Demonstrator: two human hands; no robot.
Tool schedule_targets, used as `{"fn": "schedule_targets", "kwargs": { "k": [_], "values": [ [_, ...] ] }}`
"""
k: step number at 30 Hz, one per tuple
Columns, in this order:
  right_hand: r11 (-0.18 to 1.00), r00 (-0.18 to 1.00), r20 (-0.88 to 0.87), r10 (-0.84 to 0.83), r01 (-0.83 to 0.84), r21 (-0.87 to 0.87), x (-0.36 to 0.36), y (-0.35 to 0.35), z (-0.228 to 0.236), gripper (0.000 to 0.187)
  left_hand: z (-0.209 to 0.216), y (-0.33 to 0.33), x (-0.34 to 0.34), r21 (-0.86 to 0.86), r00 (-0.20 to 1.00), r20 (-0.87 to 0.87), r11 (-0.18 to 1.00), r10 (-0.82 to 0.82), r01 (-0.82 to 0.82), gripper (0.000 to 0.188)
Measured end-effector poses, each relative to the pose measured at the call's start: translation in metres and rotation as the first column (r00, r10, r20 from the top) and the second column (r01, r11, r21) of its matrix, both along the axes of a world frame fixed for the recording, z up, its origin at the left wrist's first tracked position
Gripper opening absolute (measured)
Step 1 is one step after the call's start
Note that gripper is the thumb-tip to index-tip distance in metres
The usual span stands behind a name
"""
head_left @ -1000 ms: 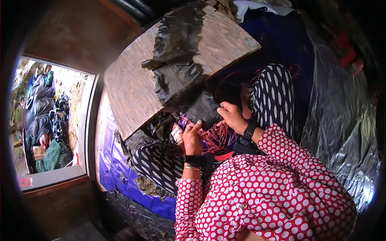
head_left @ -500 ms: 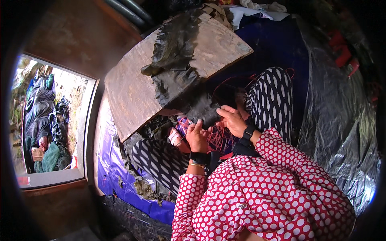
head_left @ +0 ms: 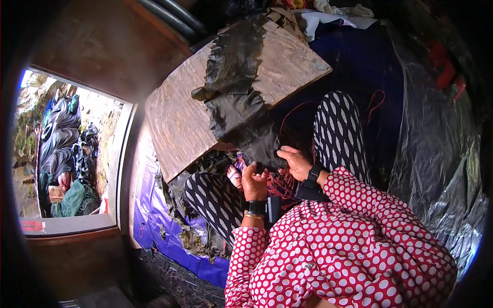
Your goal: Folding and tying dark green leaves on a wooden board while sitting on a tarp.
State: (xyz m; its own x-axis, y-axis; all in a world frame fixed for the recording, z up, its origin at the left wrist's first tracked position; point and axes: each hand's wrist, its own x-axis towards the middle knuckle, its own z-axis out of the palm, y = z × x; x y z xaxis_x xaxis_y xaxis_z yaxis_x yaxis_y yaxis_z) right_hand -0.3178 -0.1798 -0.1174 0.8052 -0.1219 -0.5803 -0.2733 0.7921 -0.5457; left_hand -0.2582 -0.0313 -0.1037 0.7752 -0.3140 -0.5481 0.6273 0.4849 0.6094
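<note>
Both hands pinching the dark leaf: left hand underneath, right hand gripping its edge, wooden board just above.

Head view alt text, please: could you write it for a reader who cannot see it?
Seen from above, a seated person's left hand and right hand grip the edge of a dark, wet leafy sheet draped over a worn wooden board, with tangled red thread in the lap.
</note>
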Motion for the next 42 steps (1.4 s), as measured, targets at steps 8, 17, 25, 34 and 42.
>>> {"fn": "schedule_targets", "kwargs": {
  "k": [8,17,25,34,42],
  "values": [
    [0.967,0.995,-0.085,-0.047,0.024,-0.255,0.002,0.001,0.01,0.011,-0.034,0.012,0.007,0.346,0.984,0.128,0.935,-0.123,0.072,0.022],
    [0.996,0.999,-0.019,-0.039,0.037,-0.087,0.002,-0.003,-0.011,0.007,-0.022,0.004,0.011,0.356,0.973,0.194,0.933,-0.121,0.044,0.023],
    [0.983,0.999,-0.005,-0.045,0.044,-0.18,0.009,-0.006,0.022,0.02,-0.014,0.004,0.005,0.881,0.672,0.377,0.471,-0.637,-0.048,0.043],
    [0.972,0.976,0.203,-0.079,0.121,-0.201,0.012,-0.001,-0.026,0.021,-0.045,0.009,0.017,0.393,0.973,0.172,0.916,-0.155,0.077,0.044],
    [0.915,0.968,0.211,-0.133,0.202,-0.348,0.028,0.002,0.018,0.032,-0.039,0.004,0.018,0.537,0.777,0.585,0.829,-0.235,-0.154,0.051]
  ]
}}
